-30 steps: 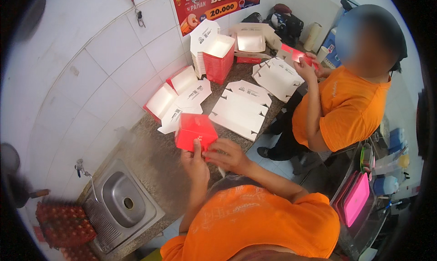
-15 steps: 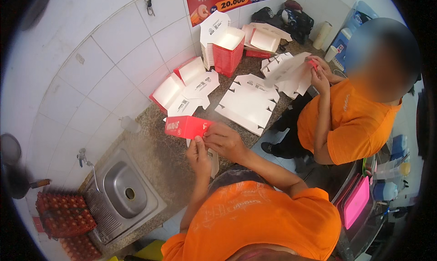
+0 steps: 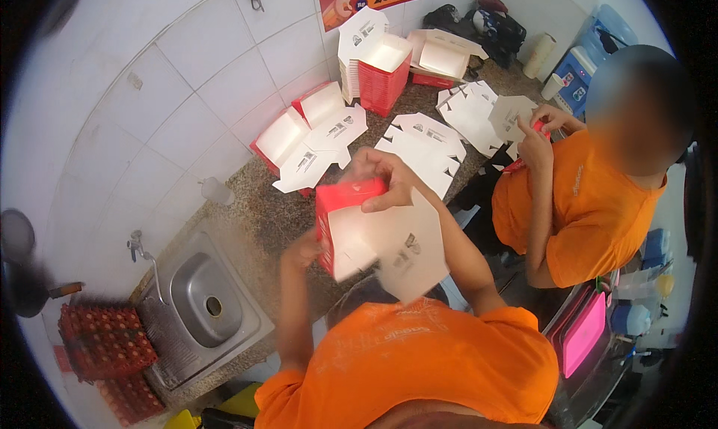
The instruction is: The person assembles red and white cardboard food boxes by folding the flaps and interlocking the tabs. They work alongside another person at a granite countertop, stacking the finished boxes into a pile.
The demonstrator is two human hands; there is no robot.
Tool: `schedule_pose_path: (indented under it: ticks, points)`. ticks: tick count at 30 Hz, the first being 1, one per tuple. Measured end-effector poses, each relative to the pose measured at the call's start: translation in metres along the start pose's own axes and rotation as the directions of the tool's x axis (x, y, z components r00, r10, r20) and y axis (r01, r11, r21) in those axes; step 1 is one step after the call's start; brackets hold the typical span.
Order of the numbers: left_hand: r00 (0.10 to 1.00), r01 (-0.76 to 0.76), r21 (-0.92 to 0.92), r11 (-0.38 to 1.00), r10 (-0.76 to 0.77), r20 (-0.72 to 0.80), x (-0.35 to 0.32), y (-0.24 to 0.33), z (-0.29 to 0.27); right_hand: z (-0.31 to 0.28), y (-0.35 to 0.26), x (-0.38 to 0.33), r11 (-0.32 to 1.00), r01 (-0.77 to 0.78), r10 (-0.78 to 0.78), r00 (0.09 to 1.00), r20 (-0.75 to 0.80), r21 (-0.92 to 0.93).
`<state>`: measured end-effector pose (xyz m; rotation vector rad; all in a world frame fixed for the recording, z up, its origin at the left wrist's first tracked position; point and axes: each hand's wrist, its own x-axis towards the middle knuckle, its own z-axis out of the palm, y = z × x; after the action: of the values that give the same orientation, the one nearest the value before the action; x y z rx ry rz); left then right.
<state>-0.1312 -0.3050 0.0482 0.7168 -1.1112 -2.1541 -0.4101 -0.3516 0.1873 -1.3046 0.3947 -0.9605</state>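
In front of me a partly folded takeaway box [image 3: 348, 234], red outside and white inside, is tilted with its lid flap hanging to the right. My right hand [image 3: 385, 176] grips its far red edge, the thumb lying over the wall. At its left side my left hand [image 3: 301, 251] holds the box, its fingertips partly hidden. Beyond it on the counter are two open formed boxes [image 3: 273, 141] and a stack of flat white box blanks [image 3: 422, 151]. Further back stands a tall nested stack of red boxes [image 3: 383, 77].
At right a co-worker in orange [image 3: 583, 204] folds another box [image 3: 516, 122] beside more flat blanks [image 3: 470, 111]. A steel sink [image 3: 202, 309] with a tap [image 3: 142, 249] lies at left, near egg trays [image 3: 108, 347]. A clear cup [image 3: 217, 190] stands by the wall.
The box has turned from its red outside to show its white inside, with the lid flap out. My right hand has moved to its far edge, my left to its left side.
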Motion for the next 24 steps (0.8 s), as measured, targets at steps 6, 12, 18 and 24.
schedule_pose_path:
  ticks: [6,12,18,24]
  points:
    - [0.922,-0.319,-0.221,0.921,0.248,-0.299,-0.018,-0.051,0.001,-0.017,0.051,-0.037,0.918,-0.09,0.242,0.899,-0.364,0.387]
    - [0.822,-0.508,-0.213,0.835,0.396,-0.409,-0.024,-0.035,0.03,-0.006,0.103,-0.071,0.965,-0.238,0.261,0.86,-0.438,0.108]
    - [0.712,-0.544,-0.354,0.76,0.195,-0.674,0.039,-0.071,-0.006,-0.015,0.113,-0.01,0.974,-0.162,0.222,0.814,-0.536,0.158]
    - [0.632,-0.186,-0.118,0.975,0.026,-0.775,0.023,-0.069,-0.015,-0.092,0.154,-0.02,0.723,-0.35,0.062,0.891,-0.449,-0.595]
